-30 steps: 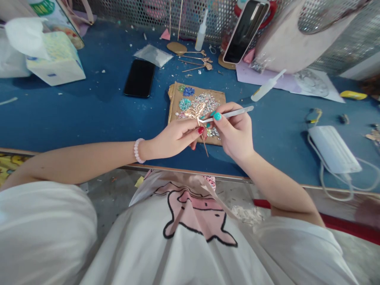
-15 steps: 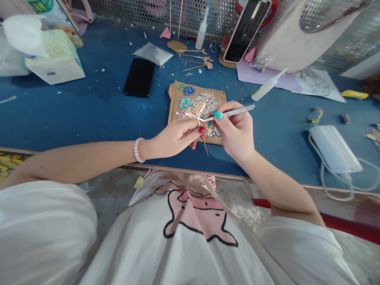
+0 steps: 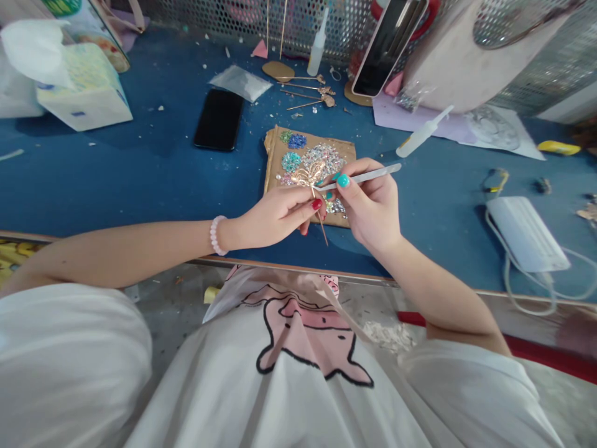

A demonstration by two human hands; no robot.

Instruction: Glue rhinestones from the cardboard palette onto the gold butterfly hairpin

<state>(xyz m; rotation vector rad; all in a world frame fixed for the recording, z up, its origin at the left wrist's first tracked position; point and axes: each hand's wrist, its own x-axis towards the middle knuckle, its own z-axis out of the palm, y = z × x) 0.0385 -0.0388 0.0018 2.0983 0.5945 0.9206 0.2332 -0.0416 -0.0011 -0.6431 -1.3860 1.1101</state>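
Note:
Between the thumb and fingers of my left hand [image 3: 275, 218] is the stem of a gold butterfly hairpin [image 3: 310, 175], its wings upward and its thin pin pointing down toward me. My right hand [image 3: 370, 202] is closed on silver tweezers [image 3: 373, 175]; their tip is at the base of the butterfly. Whether the tip grips anything is too small to tell. Under both hands lies a piece of cardboard [image 3: 273, 152] with piles of small rhinestones [image 3: 324, 158] in clear, blue, turquoise and green, partly hidden by my fingers.
Beyond the cardboard are a black phone [image 3: 218, 119], a clear plastic bag [image 3: 242, 83] and several gold hairpins [image 3: 321, 96]. One glue bottle [image 3: 317, 50] stands upright; another glue bottle [image 3: 422, 137] leans at the right. A tissue box [image 3: 88, 106] is at left, a white power bank [image 3: 527, 233] with cable at right.
Both hands, the hairpin and the tweezers stay almost in the same place. Only a very slight shift of the view shows.

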